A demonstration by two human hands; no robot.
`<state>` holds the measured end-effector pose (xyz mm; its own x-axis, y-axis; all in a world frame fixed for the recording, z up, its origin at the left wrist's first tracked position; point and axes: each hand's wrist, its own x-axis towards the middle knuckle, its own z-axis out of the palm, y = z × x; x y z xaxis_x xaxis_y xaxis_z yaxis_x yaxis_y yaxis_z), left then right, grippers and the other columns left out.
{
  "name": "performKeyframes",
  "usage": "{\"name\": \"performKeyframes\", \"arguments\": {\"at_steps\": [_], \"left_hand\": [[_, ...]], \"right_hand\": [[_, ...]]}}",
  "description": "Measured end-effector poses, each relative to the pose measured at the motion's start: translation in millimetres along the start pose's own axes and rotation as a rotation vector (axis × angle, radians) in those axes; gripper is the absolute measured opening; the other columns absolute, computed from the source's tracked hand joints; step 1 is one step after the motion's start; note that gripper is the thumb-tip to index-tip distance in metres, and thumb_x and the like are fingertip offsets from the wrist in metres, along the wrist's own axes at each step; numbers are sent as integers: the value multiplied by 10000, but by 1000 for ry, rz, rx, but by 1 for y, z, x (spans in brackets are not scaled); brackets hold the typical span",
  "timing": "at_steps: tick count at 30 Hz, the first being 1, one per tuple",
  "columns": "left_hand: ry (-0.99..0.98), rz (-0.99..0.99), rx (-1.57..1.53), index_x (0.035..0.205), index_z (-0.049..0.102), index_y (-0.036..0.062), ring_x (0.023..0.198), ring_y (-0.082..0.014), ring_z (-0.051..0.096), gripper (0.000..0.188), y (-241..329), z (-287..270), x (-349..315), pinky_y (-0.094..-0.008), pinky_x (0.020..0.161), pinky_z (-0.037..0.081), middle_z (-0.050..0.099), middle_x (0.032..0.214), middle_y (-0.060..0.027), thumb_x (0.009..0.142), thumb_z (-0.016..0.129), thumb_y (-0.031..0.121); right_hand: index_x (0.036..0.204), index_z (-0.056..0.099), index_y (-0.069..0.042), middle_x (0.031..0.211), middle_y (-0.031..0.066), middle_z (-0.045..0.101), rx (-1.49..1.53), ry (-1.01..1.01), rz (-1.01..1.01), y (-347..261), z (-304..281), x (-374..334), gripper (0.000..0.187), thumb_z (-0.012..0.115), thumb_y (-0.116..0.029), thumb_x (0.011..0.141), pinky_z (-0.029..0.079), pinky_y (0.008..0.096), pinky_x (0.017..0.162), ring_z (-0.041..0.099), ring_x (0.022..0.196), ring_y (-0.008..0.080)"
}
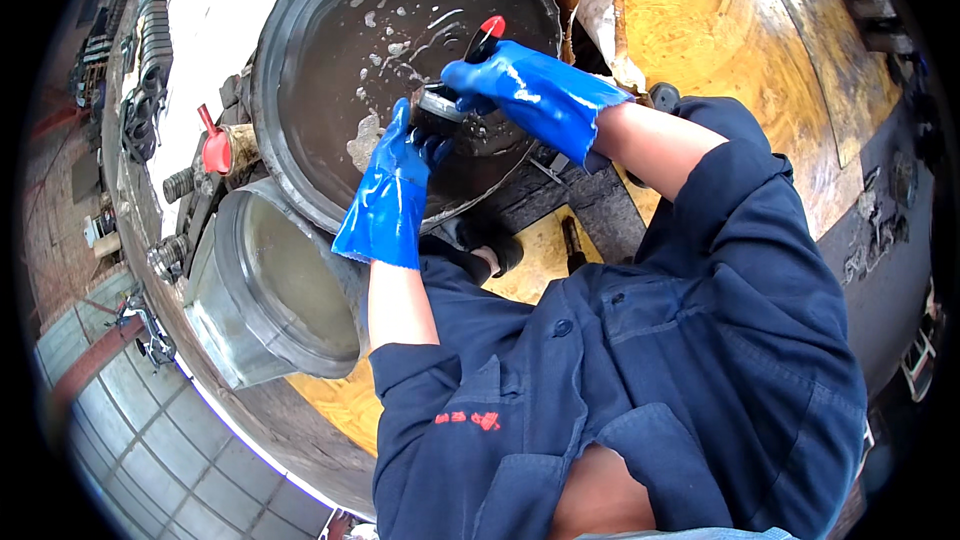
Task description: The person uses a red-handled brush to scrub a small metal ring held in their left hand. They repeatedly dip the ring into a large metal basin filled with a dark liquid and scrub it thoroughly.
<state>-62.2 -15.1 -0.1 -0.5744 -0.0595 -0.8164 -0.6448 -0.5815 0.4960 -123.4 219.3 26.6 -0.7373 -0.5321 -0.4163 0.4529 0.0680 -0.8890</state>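
Over a large round dark tub (pixel 268 120) of murky brown, foam-flecked liquid, both my hands are in blue rubber gloves. My left hand (pixel 395 175) is closed around a short, dark cylindrical metal part (pixel 437 112) with a shiny band. Coming from the right, my right hand (pixel 525 90) grips a black-handled tool with a red end (pixel 491 28). That tool's working end is hidden behind the glove and the part, so its kind does not show. The fingers of both hands meet close around the part, just above the liquid.
A metal bucket (pixel 232 265) of cloudy liquid stands left of the tub. Beside it are a red scoop-like thing (pixel 216 152) and threaded metal parts (pixel 168 258). Torn sheeting (pixel 598 5) touches the tub's right rim, near a wet yellow board (pixel 690 10). My shoe (pixel 508 255) shows below.
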Motion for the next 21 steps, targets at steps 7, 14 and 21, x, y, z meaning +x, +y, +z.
{"name": "performKeyframes", "arguments": {"at_steps": [7,14,21], "left_hand": [[60,283,217,1306,648,106,1046,-249,716,394,2,-24,11,-444,822,601,752,1127,-88,980,649,326],[127,291,148,1204,682,136,1071,-248,715,329,11,-26,5,-461,889,547,761,1117,-59,957,675,354],[72,313,266,1172,718,108,1033,-239,731,323,10,-21,-6,-422,821,561,770,1176,-76,976,655,358]], "right_hand": [[1078,764,-119,993,137,768,-625,71,-111,-2,28,0,314,669,-378,929,568,387,867,735,938,293],[1068,767,-59,847,69,754,-416,201,-108,-4,15,4,225,697,-250,972,566,314,757,696,811,118],[1105,762,-126,988,117,760,-584,217,-353,11,14,6,190,711,-221,948,581,328,840,740,886,218]]}}
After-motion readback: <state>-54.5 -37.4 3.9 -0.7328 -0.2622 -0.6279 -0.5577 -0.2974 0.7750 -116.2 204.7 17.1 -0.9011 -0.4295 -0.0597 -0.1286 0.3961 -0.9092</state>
